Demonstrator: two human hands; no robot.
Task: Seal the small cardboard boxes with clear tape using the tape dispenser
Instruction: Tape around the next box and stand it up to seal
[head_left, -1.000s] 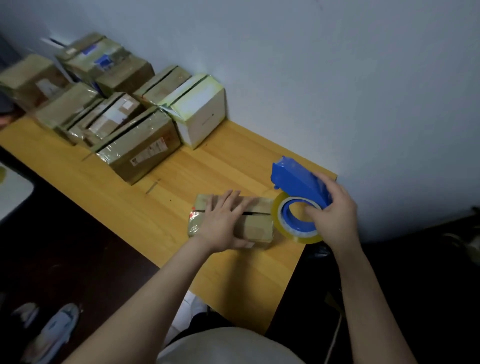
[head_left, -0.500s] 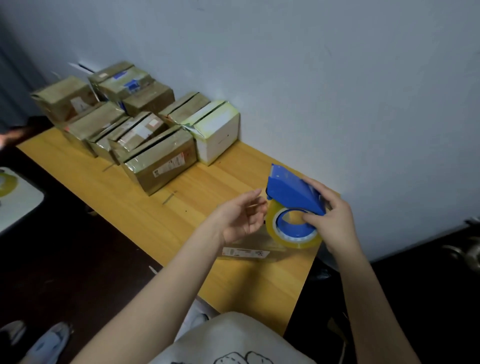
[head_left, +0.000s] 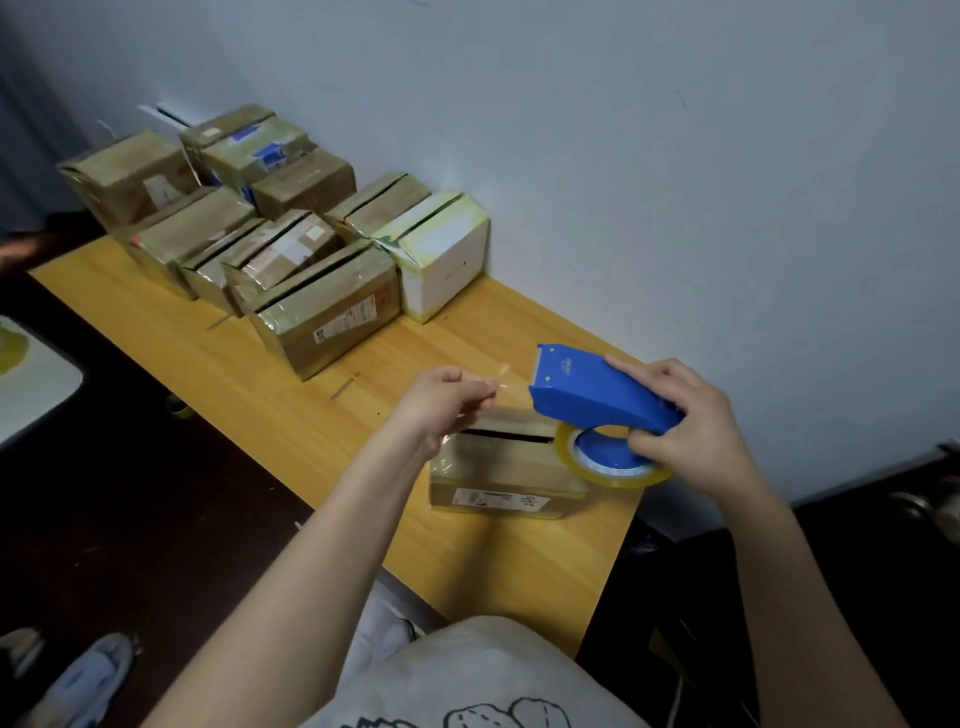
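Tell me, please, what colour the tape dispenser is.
The tape dispenser is blue; head view shows it best.

Wooden table (head_left: 260, 405), small cardboard box (head_left: 498, 467) near its right end, cluster of taped boxes (head_left: 322, 306) and white box (head_left: 447, 260) farther left

Left hand (head_left: 447, 399) raised, thumb and forefinger pinching tape end (head_left: 503, 370) (other fingers curled). Right hand (head_left: 693, 431), just to its right, grips tape dispenser (head_left: 592, 391); both forearms extended.

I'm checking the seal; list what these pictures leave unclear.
Head view, all:
- Clear tape: nearly invisible beyond the left hand pinching it; its path to the tape dispenser can't be traced.
- Small box: right end hidden behind the tape roll and right hand.
- Box label: print too small to read.
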